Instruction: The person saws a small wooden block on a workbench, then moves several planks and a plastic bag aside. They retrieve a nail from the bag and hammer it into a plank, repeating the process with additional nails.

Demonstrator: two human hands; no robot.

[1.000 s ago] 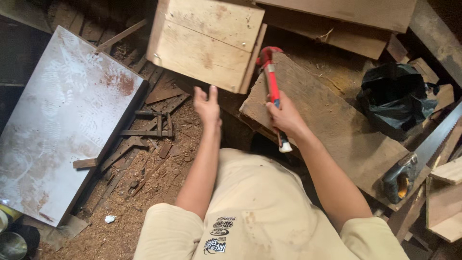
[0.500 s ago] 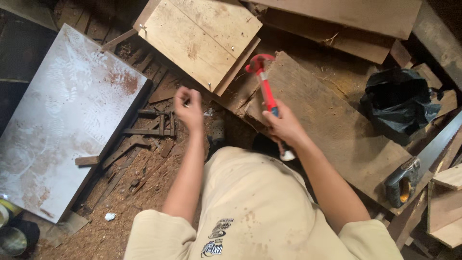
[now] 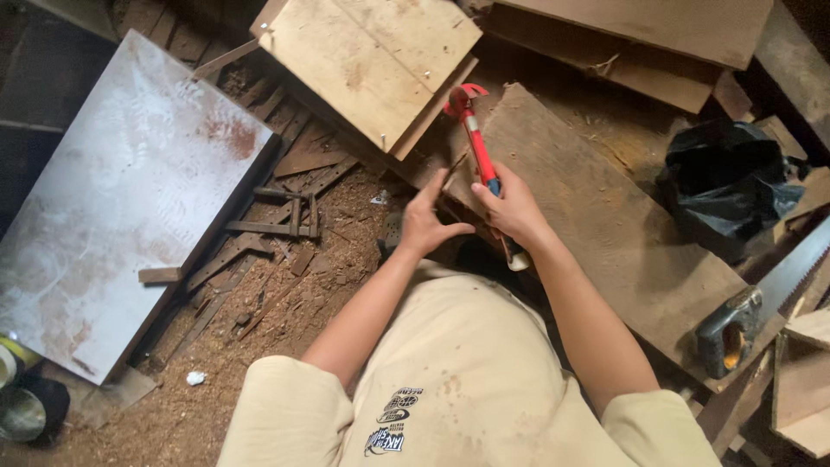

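Two hands meet low over the boards: the right hand [image 3: 510, 207] grips a red hammer [image 3: 474, 138] by its handle, the left hand [image 3: 425, 223] is open beside it, fingers near a thin wood sliver. Beyond, the hammer head lies by a pale nailed board [image 3: 367, 60]; keeping fingers away from the head seems wise.

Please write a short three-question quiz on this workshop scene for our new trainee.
1. True or false: the right hand grips a red-handled hammer.
2. What lies at the right edge: (a) a handsaw, (b) a drill, (c) a broom?
3. What colour is the bag near the top right?

Key: 1 true; 2 a; 3 black.
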